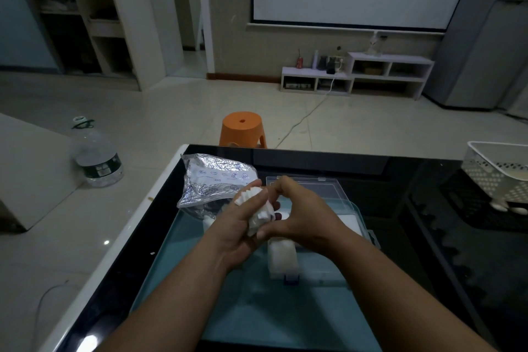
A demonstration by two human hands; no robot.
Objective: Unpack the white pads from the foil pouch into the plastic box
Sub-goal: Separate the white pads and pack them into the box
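A fanned stack of white pads [258, 213] is held between both hands above the table. My left hand [238, 226] cups the stack from the left, and my right hand [300, 214] pinches it from the right. The crinkled foil pouch [211, 183] with blue print lies open just left of the hands. The clear plastic box [354, 214] sits under and behind my right hand, its lid up at the back. A row of white pads [281, 260] stands in the box's near compartment.
The black glass table [400, 180] carries a teal mat [257, 308] under the box. A white perforated basket [497, 174] stands at the right edge. On the floor are an orange stool [243, 128] and a large water bottle [95, 157].
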